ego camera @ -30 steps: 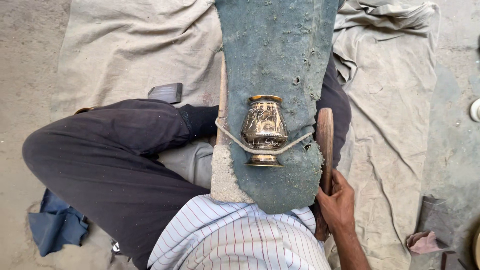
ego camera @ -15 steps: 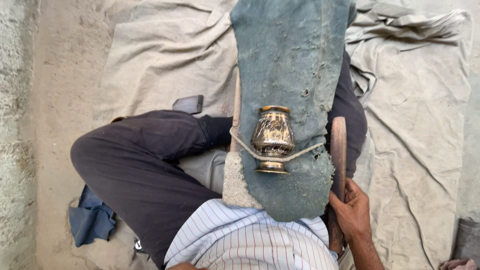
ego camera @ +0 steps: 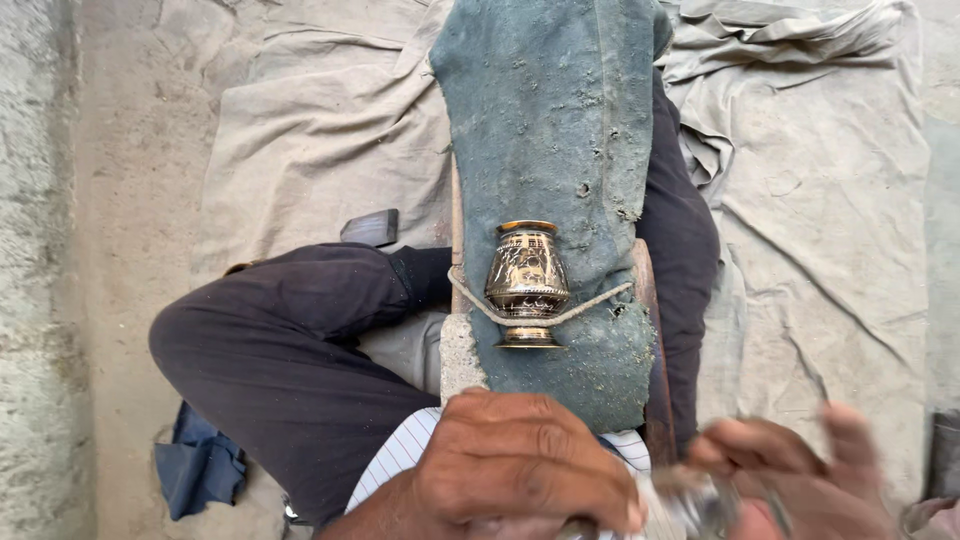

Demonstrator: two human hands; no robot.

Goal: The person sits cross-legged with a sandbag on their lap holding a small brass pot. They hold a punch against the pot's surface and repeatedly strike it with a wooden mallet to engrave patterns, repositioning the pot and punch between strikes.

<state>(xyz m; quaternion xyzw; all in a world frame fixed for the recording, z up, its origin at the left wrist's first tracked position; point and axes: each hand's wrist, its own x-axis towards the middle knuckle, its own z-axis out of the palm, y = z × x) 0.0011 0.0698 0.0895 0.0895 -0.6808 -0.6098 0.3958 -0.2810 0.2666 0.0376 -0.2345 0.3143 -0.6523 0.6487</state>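
A small engraved brass pot (ego camera: pixel 527 282) lies on a long board wrapped in blue-green cloth (ego camera: pixel 550 120), held down by a cord (ego camera: pixel 590 303) across its neck. The board rests over my crossed legs in dark trousers (ego camera: pixel 290 340). At the bottom of the view, just below the pot, my left hand (ego camera: pixel 520 470) is closed in a fist around a greyish metal tool (ego camera: pixel 690 505) that sticks out to its right. My right hand (ego camera: pixel 800 475) is blurred at the bottom right, its fingers touching that tool's end; its grip is unclear.
A wooden stick (ego camera: pixel 650 340) lies along the board's right edge. A beige cloth sheet (ego camera: pixel 820 200) covers the ground. A dark flat block (ego camera: pixel 370 227) sits by my left knee, a blue rag (ego camera: pixel 200 465) at lower left, and a concrete strip (ego camera: pixel 40 270) at far left.
Both hands have come up into view below the pot. My right hand has let go of the wooden stick and moved to the metal tool. The view has shifted right.
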